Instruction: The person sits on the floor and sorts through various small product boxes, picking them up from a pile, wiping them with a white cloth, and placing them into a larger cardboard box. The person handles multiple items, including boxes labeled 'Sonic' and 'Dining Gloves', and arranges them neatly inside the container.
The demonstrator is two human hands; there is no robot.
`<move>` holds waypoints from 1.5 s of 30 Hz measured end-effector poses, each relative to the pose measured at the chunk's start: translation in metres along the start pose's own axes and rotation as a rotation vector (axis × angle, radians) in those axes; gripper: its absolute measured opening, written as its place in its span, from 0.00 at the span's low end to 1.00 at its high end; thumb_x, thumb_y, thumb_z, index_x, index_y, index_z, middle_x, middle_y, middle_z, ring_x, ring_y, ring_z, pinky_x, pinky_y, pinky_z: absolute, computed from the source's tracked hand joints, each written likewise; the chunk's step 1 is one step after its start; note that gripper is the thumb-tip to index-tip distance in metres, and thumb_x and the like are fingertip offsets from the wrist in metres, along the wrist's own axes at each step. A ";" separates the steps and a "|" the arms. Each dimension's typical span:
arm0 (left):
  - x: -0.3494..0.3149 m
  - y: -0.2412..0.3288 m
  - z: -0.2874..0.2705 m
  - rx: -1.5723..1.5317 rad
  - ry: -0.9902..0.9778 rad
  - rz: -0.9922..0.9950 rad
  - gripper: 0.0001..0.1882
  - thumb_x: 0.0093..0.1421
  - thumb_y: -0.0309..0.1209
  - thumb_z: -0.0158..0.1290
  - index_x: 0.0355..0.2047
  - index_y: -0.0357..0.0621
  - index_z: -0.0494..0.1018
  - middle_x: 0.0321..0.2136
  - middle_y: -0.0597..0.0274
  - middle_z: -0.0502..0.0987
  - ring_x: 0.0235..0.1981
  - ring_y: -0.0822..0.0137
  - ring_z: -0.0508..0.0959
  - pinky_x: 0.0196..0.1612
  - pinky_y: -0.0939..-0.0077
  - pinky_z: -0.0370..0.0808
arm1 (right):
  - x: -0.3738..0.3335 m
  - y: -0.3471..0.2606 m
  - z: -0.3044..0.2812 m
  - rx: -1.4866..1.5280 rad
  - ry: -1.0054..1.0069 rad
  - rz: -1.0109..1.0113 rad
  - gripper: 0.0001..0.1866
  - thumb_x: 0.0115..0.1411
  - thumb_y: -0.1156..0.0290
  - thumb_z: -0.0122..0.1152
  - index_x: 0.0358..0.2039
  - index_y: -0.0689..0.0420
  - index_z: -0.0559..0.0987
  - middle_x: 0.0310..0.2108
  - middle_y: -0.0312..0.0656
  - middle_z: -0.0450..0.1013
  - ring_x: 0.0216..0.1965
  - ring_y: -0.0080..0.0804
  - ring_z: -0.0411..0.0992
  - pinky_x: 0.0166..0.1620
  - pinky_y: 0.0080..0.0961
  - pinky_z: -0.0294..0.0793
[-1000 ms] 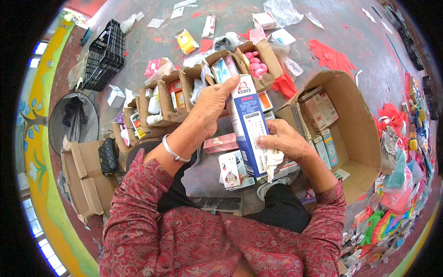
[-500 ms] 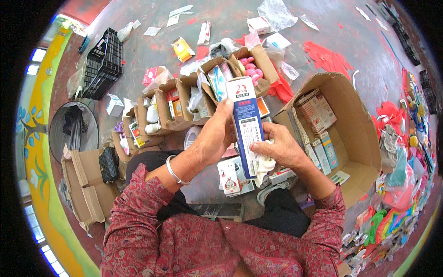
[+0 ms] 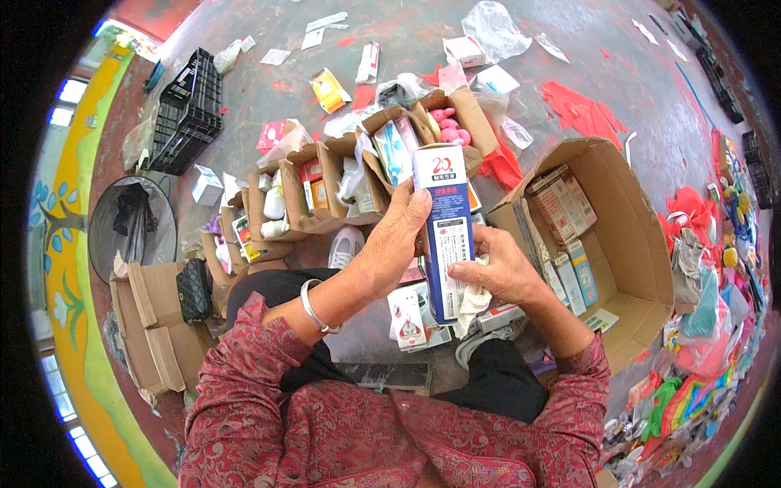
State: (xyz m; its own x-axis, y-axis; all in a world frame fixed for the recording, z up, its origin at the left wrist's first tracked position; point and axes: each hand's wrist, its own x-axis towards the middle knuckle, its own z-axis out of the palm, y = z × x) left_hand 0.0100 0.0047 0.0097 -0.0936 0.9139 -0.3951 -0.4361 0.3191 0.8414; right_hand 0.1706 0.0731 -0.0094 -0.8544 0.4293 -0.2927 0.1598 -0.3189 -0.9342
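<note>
A long narrow blue-and-white carton [image 3: 446, 244] stands tilted upright between my hands, in front of my lap. My left hand [image 3: 397, 236] is closed on its left edge, thumb lying on the front face. On the lower right side my right hand [image 3: 504, 264] grips it, thumb pressed on the front. A crumpled white cloth [image 3: 474, 302] hangs beneath the right hand's fingers, against the carton. Below lie a white card box [image 3: 407, 315] with a red and black print and other small packages, partly hidden behind the carton.
A big open cardboard box [image 3: 634, 260] with small cartons inside stands at my right. Several small cardboard bins [image 3: 305, 221] with mixed goods run in a row ahead-left. A black crate [image 3: 185, 118] sits far left, a heap of colourful items [image 3: 704, 325] far right.
The carton and both hands have shifted slightly right and down in the picture. My left hand's thumb lies further onto the carton's front face. Both hands keep their hold.
</note>
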 end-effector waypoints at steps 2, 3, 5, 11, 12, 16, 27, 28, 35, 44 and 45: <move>0.000 0.000 0.000 0.007 -0.003 0.020 0.24 0.65 0.46 0.32 0.54 0.45 0.55 0.44 0.60 0.68 0.45 0.69 0.71 0.48 0.73 0.70 | 0.000 -0.001 0.000 -0.013 0.001 -0.013 0.23 0.49 0.66 0.63 0.41 0.68 0.71 0.34 0.44 0.74 0.34 0.23 0.72 0.39 0.22 0.72; 0.001 0.000 0.001 0.010 -0.006 0.029 0.24 0.65 0.46 0.32 0.54 0.45 0.55 0.44 0.60 0.68 0.44 0.69 0.71 0.48 0.73 0.70 | 0.000 0.000 0.000 -0.018 0.003 -0.008 0.23 0.49 0.66 0.63 0.41 0.68 0.71 0.34 0.44 0.74 0.34 0.23 0.72 0.39 0.22 0.72; -0.001 0.001 0.002 0.046 0.011 0.038 0.24 0.65 0.46 0.32 0.54 0.44 0.55 0.44 0.60 0.67 0.44 0.69 0.71 0.47 0.74 0.70 | 0.000 0.002 0.000 -0.030 0.007 0.000 0.22 0.49 0.66 0.63 0.41 0.68 0.71 0.34 0.44 0.74 0.35 0.23 0.72 0.40 0.22 0.72; 0.001 0.000 0.000 0.108 0.027 0.039 0.23 0.65 0.46 0.32 0.52 0.42 0.57 0.43 0.60 0.69 0.41 0.71 0.72 0.45 0.75 0.71 | 0.000 0.002 -0.001 -0.038 -0.007 -0.016 0.23 0.49 0.67 0.63 0.41 0.68 0.70 0.35 0.44 0.73 0.35 0.24 0.71 0.40 0.23 0.71; 0.001 0.000 -0.002 0.133 0.030 0.029 0.23 0.65 0.45 0.32 0.51 0.42 0.58 0.42 0.60 0.69 0.41 0.71 0.73 0.45 0.75 0.71 | 0.000 0.006 -0.001 -0.004 -0.019 -0.024 0.23 0.50 0.67 0.63 0.42 0.69 0.70 0.35 0.44 0.73 0.36 0.24 0.71 0.40 0.23 0.71; 0.007 0.000 -0.006 0.116 0.116 0.106 0.22 0.65 0.44 0.33 0.45 0.38 0.66 0.34 0.60 0.74 0.34 0.72 0.76 0.38 0.77 0.74 | 0.003 0.017 -0.004 0.292 -0.115 0.014 0.29 0.51 0.67 0.60 0.49 0.71 0.64 0.40 0.46 0.71 0.40 0.27 0.70 0.43 0.24 0.70; 0.011 0.007 -0.009 0.063 0.202 0.126 0.22 0.65 0.44 0.33 0.43 0.37 0.66 0.34 0.57 0.75 0.33 0.70 0.77 0.37 0.77 0.75 | -0.002 0.003 -0.001 0.362 -0.239 0.017 0.37 0.49 0.70 0.61 0.55 0.70 0.56 0.45 0.51 0.69 0.44 0.32 0.70 0.47 0.28 0.70; 0.011 0.007 -0.009 0.065 0.197 0.129 0.22 0.65 0.44 0.33 0.44 0.37 0.66 0.34 0.57 0.75 0.33 0.70 0.77 0.38 0.77 0.75 | -0.002 0.009 -0.002 0.349 -0.223 0.020 0.37 0.49 0.70 0.62 0.55 0.70 0.56 0.44 0.51 0.70 0.44 0.31 0.70 0.47 0.27 0.70; 0.011 0.006 -0.006 0.077 0.194 0.153 0.21 0.65 0.43 0.34 0.44 0.38 0.65 0.35 0.58 0.75 0.33 0.72 0.76 0.37 0.78 0.75 | 0.000 0.009 -0.003 0.301 -0.222 0.024 0.35 0.50 0.72 0.60 0.55 0.72 0.56 0.42 0.52 0.70 0.41 0.29 0.71 0.44 0.23 0.71; 0.012 0.003 -0.009 0.096 0.200 0.149 0.22 0.65 0.44 0.34 0.45 0.38 0.65 0.36 0.57 0.75 0.34 0.71 0.77 0.38 0.78 0.75 | 0.000 0.010 -0.004 0.330 -0.233 0.024 0.35 0.50 0.71 0.61 0.54 0.72 0.56 0.42 0.51 0.71 0.40 0.29 0.72 0.44 0.24 0.71; 0.012 0.003 -0.008 0.087 0.208 0.147 0.22 0.65 0.44 0.34 0.45 0.38 0.65 0.35 0.57 0.75 0.33 0.71 0.77 0.38 0.78 0.75 | -0.001 0.008 -0.003 0.334 -0.216 0.034 0.36 0.47 0.67 0.62 0.53 0.71 0.59 0.42 0.49 0.71 0.40 0.29 0.71 0.45 0.24 0.71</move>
State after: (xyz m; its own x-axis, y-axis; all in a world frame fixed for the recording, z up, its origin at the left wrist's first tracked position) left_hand 0.0007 0.0150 0.0040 -0.3356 0.8837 -0.3262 -0.3269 0.2155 0.9202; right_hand 0.1740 0.0723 -0.0176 -0.9413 0.2379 -0.2395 0.0505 -0.6021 -0.7968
